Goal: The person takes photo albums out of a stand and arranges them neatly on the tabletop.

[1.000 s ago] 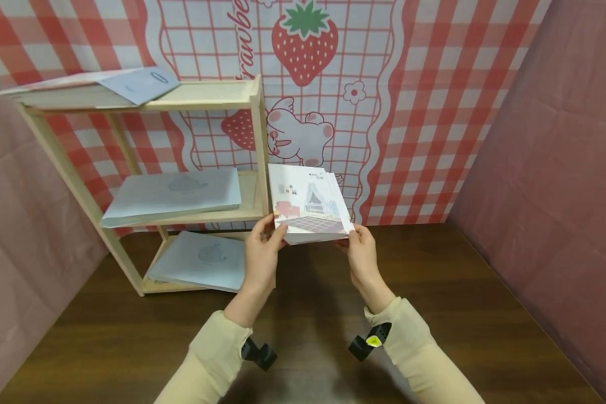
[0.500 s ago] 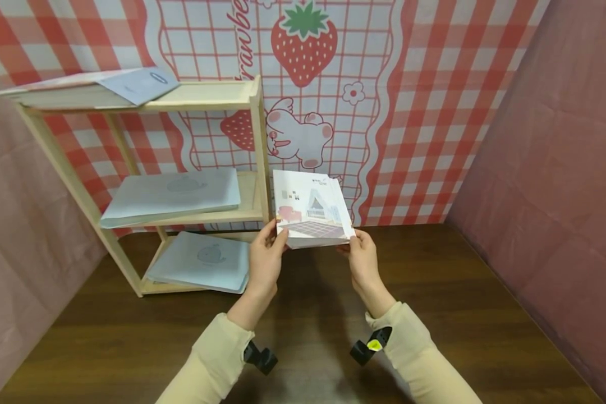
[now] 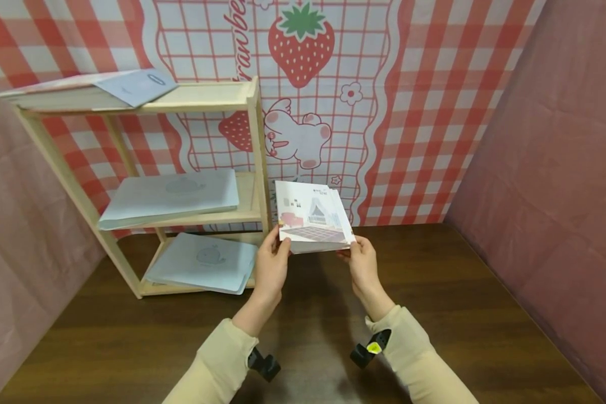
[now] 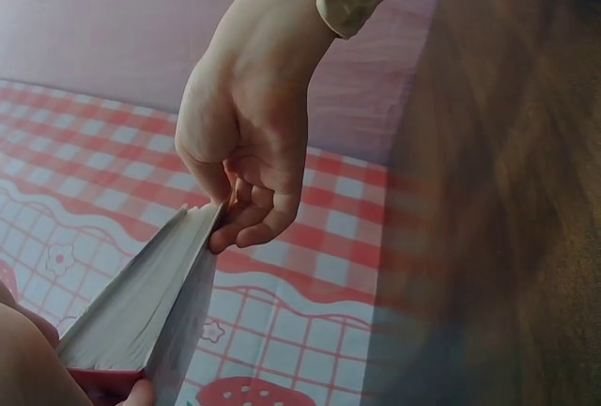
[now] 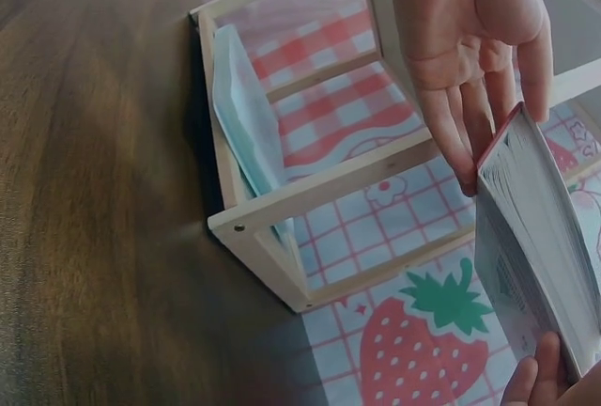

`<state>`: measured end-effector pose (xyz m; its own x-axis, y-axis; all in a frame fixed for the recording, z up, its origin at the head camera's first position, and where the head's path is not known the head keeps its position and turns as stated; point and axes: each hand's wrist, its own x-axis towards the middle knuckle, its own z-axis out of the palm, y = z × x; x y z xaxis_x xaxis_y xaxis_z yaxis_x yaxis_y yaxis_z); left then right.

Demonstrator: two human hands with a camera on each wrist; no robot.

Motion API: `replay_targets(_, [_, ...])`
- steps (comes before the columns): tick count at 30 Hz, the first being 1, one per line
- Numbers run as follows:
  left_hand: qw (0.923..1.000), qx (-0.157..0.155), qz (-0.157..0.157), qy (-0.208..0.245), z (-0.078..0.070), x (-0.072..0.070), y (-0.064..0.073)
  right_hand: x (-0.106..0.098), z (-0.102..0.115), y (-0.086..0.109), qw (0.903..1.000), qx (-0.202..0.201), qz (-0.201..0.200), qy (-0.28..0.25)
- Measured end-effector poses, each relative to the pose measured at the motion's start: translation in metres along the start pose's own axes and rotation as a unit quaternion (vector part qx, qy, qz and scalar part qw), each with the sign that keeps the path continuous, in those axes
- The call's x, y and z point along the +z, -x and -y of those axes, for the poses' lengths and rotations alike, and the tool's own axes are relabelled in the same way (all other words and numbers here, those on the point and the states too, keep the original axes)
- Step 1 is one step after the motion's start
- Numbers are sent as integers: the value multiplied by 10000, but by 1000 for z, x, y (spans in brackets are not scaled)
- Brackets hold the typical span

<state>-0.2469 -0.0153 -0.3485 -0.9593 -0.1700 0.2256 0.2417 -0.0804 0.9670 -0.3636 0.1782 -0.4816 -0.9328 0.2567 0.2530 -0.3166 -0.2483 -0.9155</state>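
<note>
A thick white-covered book (image 3: 315, 216), with a drawing of a pink armchair, a tent and a checked rug, is held up in front of the back wall, right of the shelf. My left hand (image 3: 271, 272) pinches its near left corner, thumb on the cover. The near right corner is pinched by my right hand (image 3: 365, 269). In the left wrist view the page edges face the camera, and my right hand (image 4: 249, 133) grips the far end. The right wrist view has my left hand (image 5: 479, 58) at the red-spined end of the book (image 5: 540, 227).
A wooden three-tier shelf (image 3: 264, 163) stands at the left. An open book (image 3: 86, 92) lies face down on its top; pale blue whale-print folders lie on the middle (image 3: 174, 193) and bottom (image 3: 202, 261) tiers. A dark wooden table (image 3: 434, 325) extends below.
Both hands have lowered the book slightly, and it has drifted a little right. More of the bottom folder now shows beside my left hand. Both hands keep their hold.
</note>
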Motion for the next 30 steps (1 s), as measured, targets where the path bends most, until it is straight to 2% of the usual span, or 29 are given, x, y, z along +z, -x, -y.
replay_targets(1, [10000, 2, 10, -36, 1, 0, 0, -6, -20, -10, 9999, 13, -109, 116])
replay_targets(7, [9998, -38, 82, -170, 6, -1, 1, -3, -20, -4, 9995, 38, -301, 60])
replay_targets(10, [9993, 32, 214, -292, 10, -1, 2, -1, -12, 4, 9999, 74, -80, 59])
replay_targets(14, [9972, 155, 436, -594, 14, -1, 3, 18, 38, 34, 9993, 139, 74, 348])
replay_targets(17, [9931, 151, 496, -1056, 17, -1, 5, 38, 84, 60, 9971, 319, -102, 688])
replay_targets(19, [9883, 120, 502, -1435, 18, -1, 5, 46, 101, 69, 9950, 475, -178, 855])
replay_targets(21, [9839, 133, 537, -1699, 20, -1, 6, 49, 110, 73, 9936, 632, -197, 918])
replay_targets(24, [9796, 137, 587, -1915, 23, -1, 7, 48, 110, 73, 9925, 728, -227, 956])
replay_targets(26, [9792, 162, 590, -1935, 25, -2, 6, 46, 103, 71, 9923, 678, -264, 998])
replay_targets(30, [9793, 125, 529, -1952, 29, -2, 6, 34, 69, 58, 9929, 581, -325, 984])
